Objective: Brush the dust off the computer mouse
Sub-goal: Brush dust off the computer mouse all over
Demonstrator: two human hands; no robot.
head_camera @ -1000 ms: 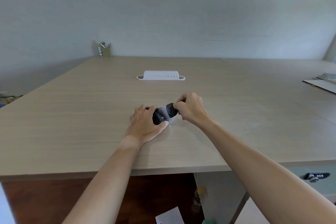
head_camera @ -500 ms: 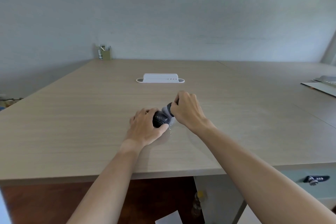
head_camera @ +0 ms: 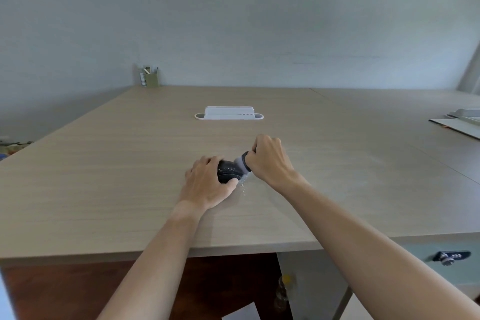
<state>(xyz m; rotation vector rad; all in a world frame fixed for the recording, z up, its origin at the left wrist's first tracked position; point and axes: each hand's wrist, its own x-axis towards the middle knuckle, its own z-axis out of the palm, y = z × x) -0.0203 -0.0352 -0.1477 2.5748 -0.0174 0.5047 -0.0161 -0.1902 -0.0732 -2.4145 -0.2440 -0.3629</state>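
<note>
Here, near-centre of the counter (head_camera: pixel 104 163), left hand (head_camera: pixel 205 184) has its grip wrapped round the dark mouse (head_camera: pixel 227 170), w/ pale specks on it. Right hand (head_camera: pixel 267 161), grip closed on a brush (head_camera: pixel 242 161), bristles touching the mouse's right side. Far: white tray (head_camera: pixel 228 113), pen pot (head_camera: pixel 150 78) far left.

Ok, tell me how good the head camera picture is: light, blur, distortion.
Head view: soft, even light with faint shadows under the hands; wide-angle bending curves the table edges; the mouse and brush are small and slightly soft, the bristles smeared; white specks on the mouse and beside it still show; the pen holder at the far corner is blurry.
</note>
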